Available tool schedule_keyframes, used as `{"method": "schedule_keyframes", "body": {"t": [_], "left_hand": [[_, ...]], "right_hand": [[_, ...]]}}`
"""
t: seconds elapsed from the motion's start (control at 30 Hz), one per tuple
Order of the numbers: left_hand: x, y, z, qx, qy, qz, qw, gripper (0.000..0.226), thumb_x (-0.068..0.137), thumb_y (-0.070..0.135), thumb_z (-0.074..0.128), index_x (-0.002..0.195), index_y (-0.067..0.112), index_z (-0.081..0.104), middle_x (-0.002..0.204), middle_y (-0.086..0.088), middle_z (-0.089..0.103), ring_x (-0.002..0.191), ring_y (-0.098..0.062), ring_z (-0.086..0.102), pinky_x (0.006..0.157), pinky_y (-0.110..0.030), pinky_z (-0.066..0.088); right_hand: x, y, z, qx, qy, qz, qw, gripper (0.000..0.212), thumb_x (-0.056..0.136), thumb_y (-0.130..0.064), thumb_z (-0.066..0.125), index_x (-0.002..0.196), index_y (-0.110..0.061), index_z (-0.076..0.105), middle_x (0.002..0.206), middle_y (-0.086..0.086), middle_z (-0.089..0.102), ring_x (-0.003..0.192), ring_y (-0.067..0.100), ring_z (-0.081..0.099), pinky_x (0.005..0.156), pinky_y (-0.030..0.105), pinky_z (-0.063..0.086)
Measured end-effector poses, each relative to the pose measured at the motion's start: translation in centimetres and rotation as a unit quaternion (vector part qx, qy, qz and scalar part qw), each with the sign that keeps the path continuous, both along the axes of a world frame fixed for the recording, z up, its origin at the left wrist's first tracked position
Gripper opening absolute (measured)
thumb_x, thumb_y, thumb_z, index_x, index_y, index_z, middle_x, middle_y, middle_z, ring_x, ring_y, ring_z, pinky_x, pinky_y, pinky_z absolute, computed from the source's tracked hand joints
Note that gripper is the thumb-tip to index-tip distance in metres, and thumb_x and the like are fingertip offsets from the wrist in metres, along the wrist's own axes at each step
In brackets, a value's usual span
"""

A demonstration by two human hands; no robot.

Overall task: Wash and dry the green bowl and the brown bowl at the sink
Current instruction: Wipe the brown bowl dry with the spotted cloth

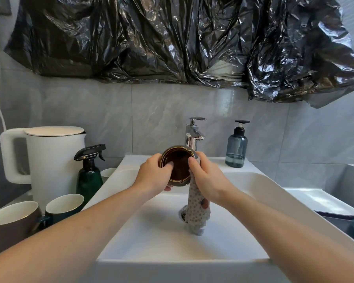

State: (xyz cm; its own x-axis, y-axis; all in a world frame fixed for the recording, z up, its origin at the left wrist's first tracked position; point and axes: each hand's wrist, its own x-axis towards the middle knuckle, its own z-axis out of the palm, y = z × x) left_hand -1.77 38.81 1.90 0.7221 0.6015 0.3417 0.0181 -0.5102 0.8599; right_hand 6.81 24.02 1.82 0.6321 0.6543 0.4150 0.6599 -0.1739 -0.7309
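I hold a small brown glazed bowl above the white sink, tipped so its dark inside faces me. My left hand grips its left rim, fingers curled over the edge. My right hand holds the right side and pinches a dotted grey cloth against the rim. The cloth hangs down over the drain. No green bowl is visible.
A chrome tap stands just behind the bowl, a blue soap pump bottle to its right. On the left are a white kettle, a dark green spray bottle and two mugs. Black plastic sheeting covers the wall above.
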Motion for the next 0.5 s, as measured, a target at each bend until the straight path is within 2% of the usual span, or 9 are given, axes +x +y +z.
{"method": "schedule_keyframes", "body": {"t": [0.13, 0.23, 0.3, 0.4, 0.43, 0.5], "left_hand": [[-0.06, -0.44, -0.1, 0.057, -0.037, -0.015, 0.998, 0.012, 0.098, 0.03, 0.068, 0.106, 0.021, 0.065, 0.099, 0.0, 0.07, 0.078, -0.018, 0.072, 0.047, -0.038, 0.061], [-0.19, -0.08, -0.16, 0.069, -0.02, -0.032, 0.997, 0.012, 0.097, 0.028, 0.071, 0.102, 0.019, 0.064, 0.097, -0.003, 0.07, 0.074, -0.022, 0.073, 0.045, -0.038, 0.06], [-0.24, 0.21, -0.37, 0.114, -0.001, -0.042, 0.993, 0.013, 0.096, 0.029, 0.071, 0.098, 0.02, 0.061, 0.091, -0.003, 0.071, 0.066, -0.026, 0.073, 0.047, -0.044, 0.061], [-0.01, 0.45, -0.66, 0.181, 0.002, -0.027, 0.983, 0.012, 0.097, 0.029, 0.067, 0.091, 0.024, 0.058, 0.079, 0.002, 0.068, 0.065, -0.027, 0.068, 0.058, -0.05, 0.06], [0.08, 0.48, -0.63, 0.185, -0.008, -0.006, 0.983, 0.012, 0.098, 0.028, 0.065, 0.089, 0.023, 0.058, 0.077, 0.002, 0.067, 0.066, -0.028, 0.066, 0.06, -0.051, 0.06], [0.13, 0.42, -0.2, 0.14, -0.035, 0.025, 0.989, 0.014, 0.102, 0.027, 0.06, 0.089, 0.022, 0.06, 0.082, -0.003, 0.068, 0.069, -0.031, 0.068, 0.053, -0.048, 0.06]], "right_hand": [[0.04, 0.05, 0.17, 0.02, -0.036, -0.036, 0.999, 0.03, 0.11, -0.042, 0.035, 0.112, -0.024, 0.06, 0.098, -0.005, 0.071, 0.097, 0.012, 0.065, 0.093, 0.041, 0.053], [0.18, 0.22, -0.02, 0.011, -0.051, -0.045, 0.998, 0.034, 0.107, -0.049, 0.034, 0.122, -0.03, 0.058, 0.105, -0.004, 0.072, 0.102, 0.016, 0.066, 0.095, 0.045, 0.054], [0.28, 0.19, 0.04, 0.002, -0.078, -0.058, 0.995, 0.038, 0.104, -0.055, 0.032, 0.13, -0.037, 0.055, 0.109, -0.005, 0.072, 0.103, 0.016, 0.067, 0.094, 0.045, 0.055], [0.22, 0.03, 0.28, -0.008, -0.103, -0.067, 0.992, 0.038, 0.106, -0.054, 0.032, 0.127, -0.037, 0.059, 0.108, -0.007, 0.072, 0.102, 0.016, 0.066, 0.092, 0.042, 0.055], [0.08, -0.06, 0.31, -0.004, -0.096, -0.056, 0.994, 0.037, 0.108, -0.052, 0.032, 0.122, -0.036, 0.061, 0.105, -0.006, 0.072, 0.099, 0.015, 0.066, 0.091, 0.042, 0.054], [-0.02, 0.08, 0.12, 0.008, -0.058, -0.026, 0.998, 0.034, 0.108, -0.051, 0.032, 0.113, -0.033, 0.061, 0.1, -0.005, 0.072, 0.097, 0.015, 0.066, 0.092, 0.044, 0.055]]}}
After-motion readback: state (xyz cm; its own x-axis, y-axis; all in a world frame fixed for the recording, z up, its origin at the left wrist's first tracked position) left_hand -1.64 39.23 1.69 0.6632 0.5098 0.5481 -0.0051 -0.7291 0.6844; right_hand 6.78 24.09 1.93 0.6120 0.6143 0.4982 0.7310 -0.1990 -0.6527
